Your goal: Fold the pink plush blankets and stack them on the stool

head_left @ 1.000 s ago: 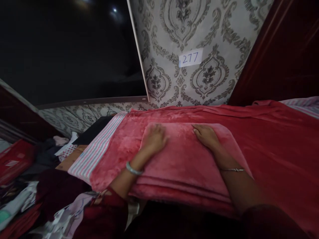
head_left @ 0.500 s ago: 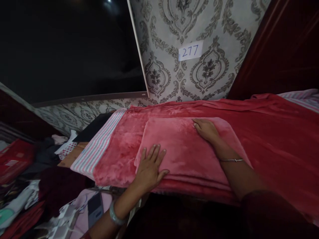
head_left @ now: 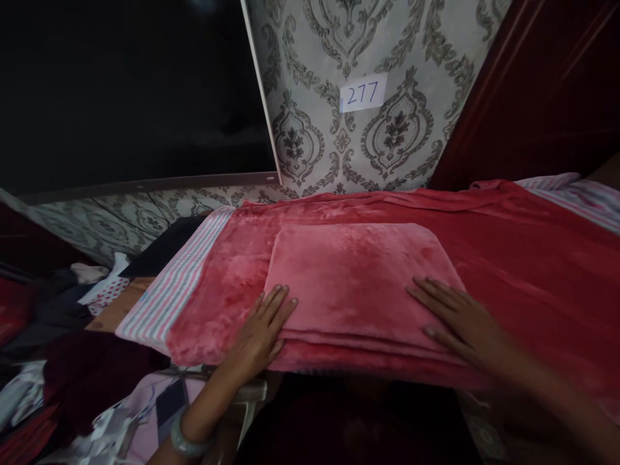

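Note:
A pink plush cloth folded into a flat rectangle lies in the middle, on top of a larger red plush blanket. My left hand rests at the near left corner of the folded cloth, fingers stretched out and pointing away from me. On the near right side, my right hand lies with its fingers extended over the cloth's edge. Both hands touch the fabric from above and grip nothing. Stacked fold layers show along the cloth's near edge.
A striped cloth border edges the blanket at left. A black television screen stands behind. A paper marked 277 is on the patterned wall. At lower left are a phone, a power strip and piled clothes.
My right hand has come from the far part of the folded cloth to its near right side. My left hand has shifted left to the corner. The view has tilted slightly.

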`<state>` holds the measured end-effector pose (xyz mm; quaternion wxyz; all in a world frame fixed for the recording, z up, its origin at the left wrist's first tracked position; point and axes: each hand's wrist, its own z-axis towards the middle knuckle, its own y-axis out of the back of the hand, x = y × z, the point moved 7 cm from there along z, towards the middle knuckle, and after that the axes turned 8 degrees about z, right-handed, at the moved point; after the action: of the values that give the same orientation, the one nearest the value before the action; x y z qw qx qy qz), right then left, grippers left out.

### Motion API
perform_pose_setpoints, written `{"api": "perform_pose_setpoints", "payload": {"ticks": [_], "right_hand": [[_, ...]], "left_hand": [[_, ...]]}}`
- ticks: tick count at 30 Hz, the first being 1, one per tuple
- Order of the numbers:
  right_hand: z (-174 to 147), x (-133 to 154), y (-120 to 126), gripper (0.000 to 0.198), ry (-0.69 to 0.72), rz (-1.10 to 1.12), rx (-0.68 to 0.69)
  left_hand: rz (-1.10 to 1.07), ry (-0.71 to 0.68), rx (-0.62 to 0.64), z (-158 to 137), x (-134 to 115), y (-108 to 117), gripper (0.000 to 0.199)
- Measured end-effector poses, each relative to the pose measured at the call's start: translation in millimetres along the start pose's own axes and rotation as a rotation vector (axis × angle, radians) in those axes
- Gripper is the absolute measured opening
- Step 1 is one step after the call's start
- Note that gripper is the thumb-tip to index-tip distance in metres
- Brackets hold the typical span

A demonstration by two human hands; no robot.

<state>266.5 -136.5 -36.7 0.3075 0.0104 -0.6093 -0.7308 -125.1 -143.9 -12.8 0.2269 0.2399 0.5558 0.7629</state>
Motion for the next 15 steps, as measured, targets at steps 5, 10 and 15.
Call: {"api": "perform_pose_setpoints", "payload": {"ticks": [5,10,15], "right_hand": [[-57,10,8,0.081,0.022,-0.021,-0.089],[-57,17,8,0.069,0.076,-0.052,-0.22],[-50,16,15,0.066,0.103,-0.067,-0.338]], "left_hand": [[0.026,0.096,-0.078,-6,7,-1,0.092],[0.057,0.148,-0.231,-10,14,18,0.074],[0.047,0.087,-0.319,7,20,53,0.053]]}}
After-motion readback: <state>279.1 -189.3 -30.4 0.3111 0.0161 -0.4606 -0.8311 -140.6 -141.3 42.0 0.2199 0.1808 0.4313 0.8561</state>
